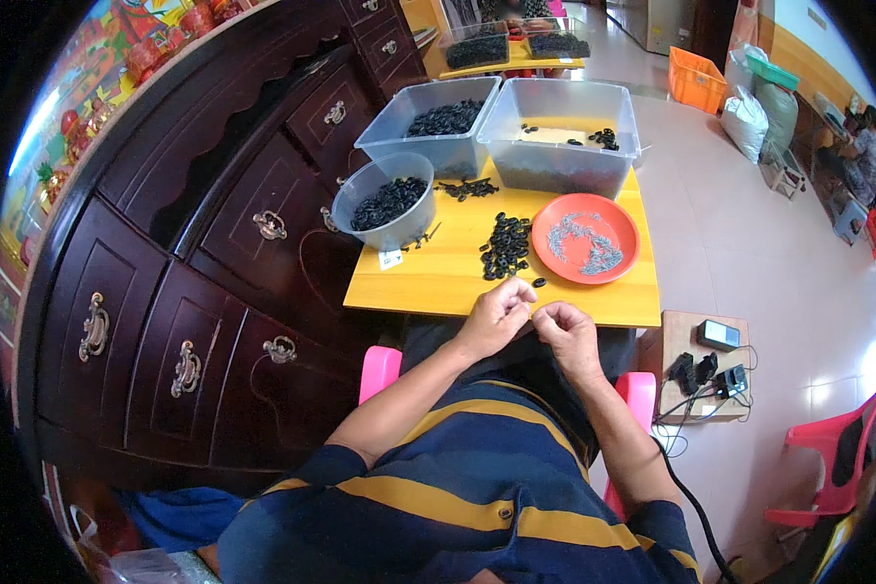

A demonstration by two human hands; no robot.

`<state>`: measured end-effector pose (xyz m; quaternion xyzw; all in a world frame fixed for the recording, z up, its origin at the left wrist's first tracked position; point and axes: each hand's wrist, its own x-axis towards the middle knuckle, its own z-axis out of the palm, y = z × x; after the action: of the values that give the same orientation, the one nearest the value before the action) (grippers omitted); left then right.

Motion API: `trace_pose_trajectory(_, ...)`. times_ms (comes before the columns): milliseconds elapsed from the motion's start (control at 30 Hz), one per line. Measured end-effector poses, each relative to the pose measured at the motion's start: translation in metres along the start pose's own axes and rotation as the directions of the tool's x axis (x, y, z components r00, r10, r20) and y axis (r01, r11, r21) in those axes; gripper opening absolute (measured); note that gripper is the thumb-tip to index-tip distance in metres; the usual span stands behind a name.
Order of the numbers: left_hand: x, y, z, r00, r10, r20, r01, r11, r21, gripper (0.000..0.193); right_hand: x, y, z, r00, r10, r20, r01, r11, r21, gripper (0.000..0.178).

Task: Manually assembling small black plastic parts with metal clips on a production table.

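Close together at the table's near edge, my left hand (497, 317) and my right hand (568, 337) are each closed in a pinch. Whatever lies between their fingertips is too small to make out. Just beyond them a loose pile of black oval pieces (504, 246) lies on the yellow table (399, 288), with a single black piece (539, 282) beside my left fingertips. To the right of the pile, a round red plate (590, 273) carries many small grey metal pieces (602, 255). A translucent round tub (391, 232) of black parts stands left of the pile.
Two clear rectangular bins (559, 175) with black parts stand at the table's far side, near some dark slender pieces (467, 188). A dark wooden cabinet (214, 321) borders the left. At right, a small stand (701, 414) bears devices and cables. A person (861, 156) sits far right.
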<state>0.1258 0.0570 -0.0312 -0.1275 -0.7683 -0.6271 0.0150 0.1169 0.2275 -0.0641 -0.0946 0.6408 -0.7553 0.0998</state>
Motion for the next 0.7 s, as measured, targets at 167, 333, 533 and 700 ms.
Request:
trace_pose_trajectory(167,-0.008,0.004,-0.008,0.999,0.024,-0.037,-0.019,0.989,0.144,0.010,0.001,0.002,0.000,0.998,0.055,0.017,-0.057,0.995,0.088,0.014)
trace_pose_trajectory(333,-0.014,0.004,-0.009,0.996,0.064,-0.056,-0.052,0.980,0.193,0.007,0.000,-0.003,0.003,0.993,0.087,0.077,-0.096,0.989,0.109,0.014)
trace_pose_trajectory(533,-0.014,0.006,-0.010,0.997,0.068,-0.047,-0.056,0.973,0.224,0.005,-0.002,-0.005,0.000,0.985,0.115,0.126,-0.137,0.974,0.181,0.015)
trace_pose_trajectory(700,-0.017,0.007,-0.008,0.992,0.096,-0.081,-0.075,0.970,0.231,0.004,-0.004,-0.006,0.003,0.982,0.133,0.135,-0.158,0.968,0.196,0.015)
